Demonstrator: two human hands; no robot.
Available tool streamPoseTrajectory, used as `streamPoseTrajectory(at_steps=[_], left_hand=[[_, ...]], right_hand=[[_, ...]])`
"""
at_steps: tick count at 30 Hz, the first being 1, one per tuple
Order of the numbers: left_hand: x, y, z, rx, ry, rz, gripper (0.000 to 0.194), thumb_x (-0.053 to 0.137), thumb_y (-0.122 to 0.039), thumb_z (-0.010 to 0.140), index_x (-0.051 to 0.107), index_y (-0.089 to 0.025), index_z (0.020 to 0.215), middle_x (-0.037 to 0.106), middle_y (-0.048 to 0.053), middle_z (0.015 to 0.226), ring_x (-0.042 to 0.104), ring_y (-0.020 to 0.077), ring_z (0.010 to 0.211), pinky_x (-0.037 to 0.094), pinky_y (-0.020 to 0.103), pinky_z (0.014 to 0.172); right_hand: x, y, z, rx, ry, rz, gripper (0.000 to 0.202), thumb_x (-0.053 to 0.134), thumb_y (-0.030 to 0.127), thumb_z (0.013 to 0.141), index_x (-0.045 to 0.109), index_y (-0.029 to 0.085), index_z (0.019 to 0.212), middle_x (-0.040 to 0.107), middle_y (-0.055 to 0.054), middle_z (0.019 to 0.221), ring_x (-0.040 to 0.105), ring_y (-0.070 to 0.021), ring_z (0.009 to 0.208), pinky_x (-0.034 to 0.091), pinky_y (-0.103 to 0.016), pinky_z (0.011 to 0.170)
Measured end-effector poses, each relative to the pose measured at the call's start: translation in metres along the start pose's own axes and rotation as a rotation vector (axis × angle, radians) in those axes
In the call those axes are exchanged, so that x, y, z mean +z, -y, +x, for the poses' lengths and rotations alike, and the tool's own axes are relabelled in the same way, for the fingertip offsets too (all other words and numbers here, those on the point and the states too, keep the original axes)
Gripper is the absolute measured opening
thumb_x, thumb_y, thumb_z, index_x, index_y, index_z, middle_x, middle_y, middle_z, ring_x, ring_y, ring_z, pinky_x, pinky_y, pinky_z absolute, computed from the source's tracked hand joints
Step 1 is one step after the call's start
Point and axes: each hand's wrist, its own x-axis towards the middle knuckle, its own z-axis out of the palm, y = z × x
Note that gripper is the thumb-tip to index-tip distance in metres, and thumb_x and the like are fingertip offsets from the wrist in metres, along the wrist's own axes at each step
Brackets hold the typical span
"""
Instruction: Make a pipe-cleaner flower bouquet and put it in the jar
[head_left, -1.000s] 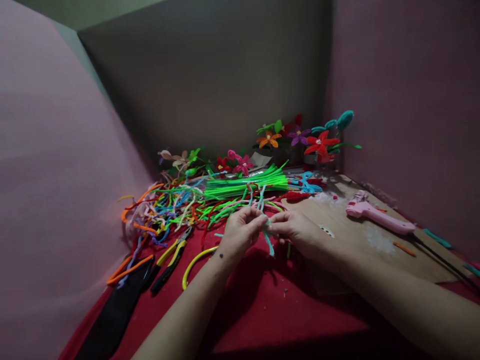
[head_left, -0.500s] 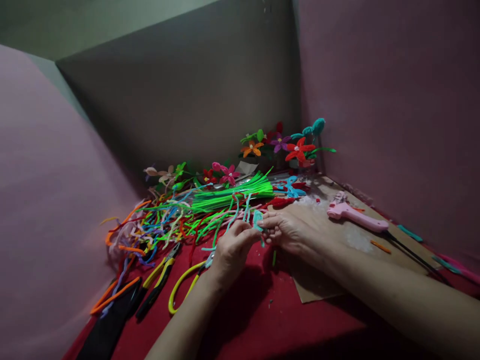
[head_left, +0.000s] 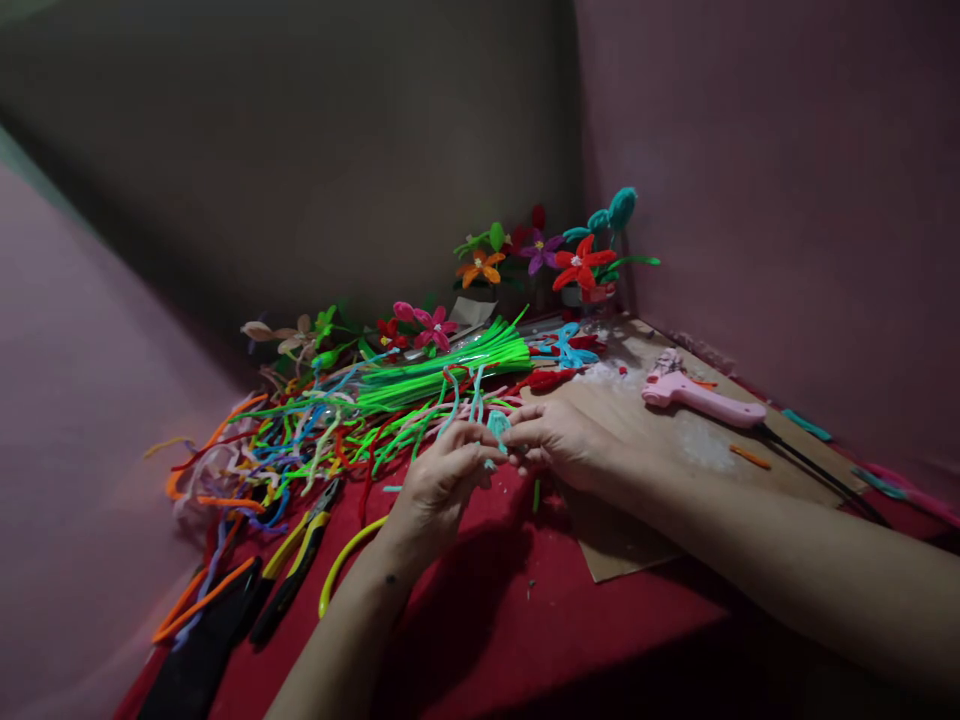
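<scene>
A small teal pipe-cleaner piece (head_left: 498, 425) is between my two hands, above the red cloth (head_left: 480, 610). My right hand (head_left: 559, 440) is closed on it from the right, fingers pinched together. From the left, my left hand (head_left: 446, 480) touches its lower end, with thumb and fingers bent around it. The fingertips partly cover the piece. Behind the hands lies a bundle of bright green pipe cleaners (head_left: 450, 370). Yellow-handled scissors (head_left: 341, 560) lie partly hidden under my left forearm.
Black-and-yellow pliers (head_left: 296, 560) lie left, beside tangled coloured pipe cleaners (head_left: 277, 450). A pink glue gun (head_left: 701, 397) rests on cardboard (head_left: 622, 520) at right. Pipe-cleaner flowers (head_left: 585, 265) stand at the back. Walls rise on both sides.
The view has shifted, so the table things appear further left and higher. My left hand has turned and its fingers are more spread; the teal piece shows at a different angle.
</scene>
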Motion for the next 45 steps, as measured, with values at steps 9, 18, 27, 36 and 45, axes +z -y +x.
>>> streamPoseTrajectory(at_steps=[9,18,27,36,45], left_hand=[[-0.004,-0.012,-0.005,-0.063,-0.137,0.134,0.011,0.051,-0.019,0.080,0.056,-0.018,0.070,0.055,0.000,0.068,0.051,0.0113,0.064,0.042,0.022,0.062],[0.009,-0.007,-0.010,0.033,0.036,0.531,0.018,0.040,-0.014,0.085,0.054,-0.018,0.073,0.054,0.002,0.074,0.051,0.0119,0.065,0.038,0.022,0.060],[0.016,-0.011,-0.008,-0.161,0.033,0.562,0.010,0.047,-0.011,0.077,0.045,-0.020,0.083,0.054,-0.003,0.061,0.050,0.0127,0.051,0.030,0.022,0.048],[0.022,-0.018,-0.014,-0.135,0.174,0.635,0.011,0.033,-0.011,0.083,0.041,-0.019,0.086,0.052,0.001,0.069,0.052,0.0141,0.057,0.032,0.024,0.049],[0.024,-0.018,-0.016,-0.044,0.097,0.551,0.018,0.034,-0.009,0.083,0.040,-0.018,0.098,0.055,0.003,0.078,0.057,0.0134,0.066,0.039,0.022,0.053]], right_hand=[[0.004,-0.007,0.000,-0.015,-0.078,-0.333,0.008,0.054,0.009,0.056,0.054,0.015,0.051,0.049,0.003,0.039,0.042,-0.0072,0.035,0.030,-0.019,0.035],[0.011,-0.005,-0.008,0.004,-0.116,-0.425,0.016,0.057,0.013,0.061,0.047,0.016,0.048,0.046,0.004,0.036,0.040,-0.0067,0.032,0.034,-0.018,0.033],[0.012,-0.009,-0.007,0.071,-0.098,-0.557,0.015,0.053,0.010,0.062,0.050,0.016,0.049,0.045,0.003,0.037,0.041,-0.0070,0.030,0.033,-0.019,0.031],[0.006,-0.018,0.001,0.072,-0.029,-0.658,0.010,0.050,0.009,0.059,0.052,0.015,0.051,0.051,0.001,0.045,0.047,-0.0088,0.036,0.037,-0.020,0.035],[0.002,-0.020,0.000,-0.066,-0.027,-0.804,0.006,0.052,0.012,0.061,0.056,0.015,0.057,0.053,0.002,0.049,0.048,-0.0080,0.042,0.032,-0.019,0.040]])
